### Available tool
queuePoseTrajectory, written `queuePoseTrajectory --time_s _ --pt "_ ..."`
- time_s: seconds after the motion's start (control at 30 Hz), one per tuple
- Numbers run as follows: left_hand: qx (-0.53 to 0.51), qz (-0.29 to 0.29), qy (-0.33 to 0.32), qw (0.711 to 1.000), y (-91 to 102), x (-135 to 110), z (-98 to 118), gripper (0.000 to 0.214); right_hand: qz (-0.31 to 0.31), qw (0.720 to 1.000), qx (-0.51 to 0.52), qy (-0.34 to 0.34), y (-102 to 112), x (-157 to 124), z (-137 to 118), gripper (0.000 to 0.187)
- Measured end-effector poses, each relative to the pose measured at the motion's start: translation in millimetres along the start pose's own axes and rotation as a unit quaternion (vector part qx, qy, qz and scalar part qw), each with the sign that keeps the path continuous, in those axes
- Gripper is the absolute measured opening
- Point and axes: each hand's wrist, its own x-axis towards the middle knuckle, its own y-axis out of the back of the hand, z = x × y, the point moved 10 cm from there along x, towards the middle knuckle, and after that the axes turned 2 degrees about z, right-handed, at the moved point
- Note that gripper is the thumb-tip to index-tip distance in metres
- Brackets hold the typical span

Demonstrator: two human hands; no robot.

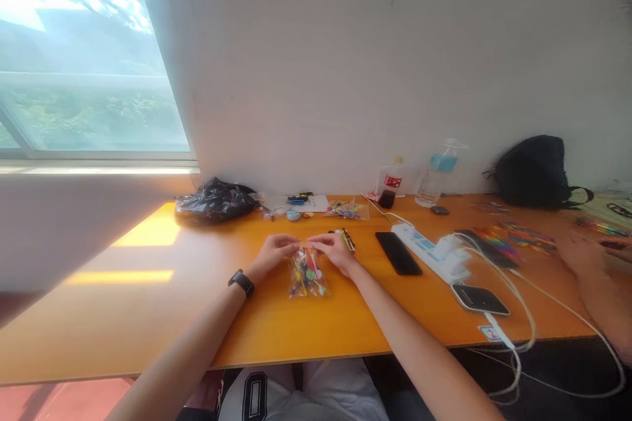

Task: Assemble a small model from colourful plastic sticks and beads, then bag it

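So nearest to the camera is a lap in pale pants (340, 388), then the edge of the table (123, 316). Off to the right by that edge there's a phone (480, 299) plugged into a white cable.

A bit further in is the main thing: a little clear bag (309, 275) of colorful bits, right in front of the person. The left hand (277, 251) and right hand (336, 250) are both pinching its top edge, fingers closed on it. Can't tell if its bottom touches the table.

Progress-wise, I'd say the filling looks mostly done, since there's plenty inside. Whether the top is sealed, no clue, the fingers cover it. Some striped sticks (348, 240) lie loose just behind the right hand, so those aren't in the bag.

Past that: a black phone (397, 253) beside a power strip (419, 243), then along the wall a black plastic bag (214, 200), a flat clear packet (348, 209) with more colorful pieces, and two bottles.
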Motion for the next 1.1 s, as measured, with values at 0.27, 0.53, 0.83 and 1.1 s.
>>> queuePoseTrajectory --time_s 0.27,0.53,0.83,1.1 --pt "-0.01 -0.028 -0.019 0.999 -3.4 5 -4 0.042 -0.031 0.998 0.041 -0.019 -5 -3 -4 0.03" --pt "-0.003 -0.029 -0.024 0.999 -1.9 7 -7 0.045 -0.043 0.998 0.037 -0.012 -6 -5 -11 0.03" --pt "-0.027 -0.019 -0.004 0.999 0.4 7 -9 0.038 0.021 0.999 0.034 -0.019 6 1 2 0.024" --pt "-0.048 0.014 -0.001 0.999 5.6 6 -9 0.029 0.018 0.997 0.013 0.072 2 0 -15 0.016"
